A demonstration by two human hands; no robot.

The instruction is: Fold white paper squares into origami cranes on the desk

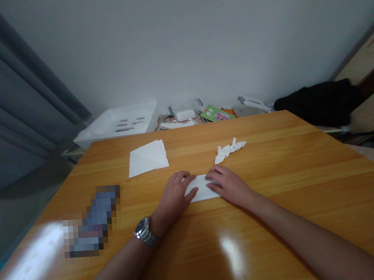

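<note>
A folded strip of white paper (202,190) lies flat on the wooden table in front of me. My left hand (177,190) rests on its left end, thumb and fingers apart, with a metal watch (145,232) on the wrist. On the right end lies my right hand (229,184), its fingers also apart and pressing on the paper. Both palms face down, and they hide the strip's two ends. Just beyond my right hand are small folded white paper figures (227,151), shaped like birds, in a slanting row.
White paper sheets (147,157) lie stacked at the back left of the table (286,159). A pixelated dark object (98,219) is at the left. Behind the table stand a white plastic tray (119,116), a green booklet (215,113) and black cloth (319,100).
</note>
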